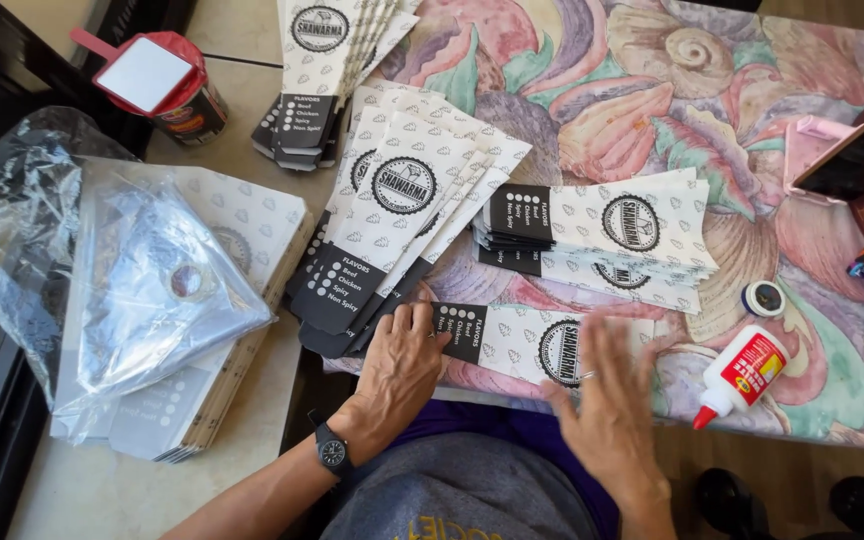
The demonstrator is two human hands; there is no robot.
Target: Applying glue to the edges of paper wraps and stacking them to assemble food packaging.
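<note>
Hands (397,365) flat on paper sleeve (522,340)

Glue bottle (744,374) with red cap, small tape roll (763,298), red tin (174,88), crumpled plastic wrap (142,285), shell-patterned tablecloth (652,90)

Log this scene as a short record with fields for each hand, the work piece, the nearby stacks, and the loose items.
left hand: flat, pressing the dark end of the paper sleeve
right hand: open, blurred, over the sleeve's other end
work piece: flat white printed sleeve on the patterned tablecloth
stacks: fanned pile; neat pile; bagged stack
loose items: glue bottle, red can
</note>
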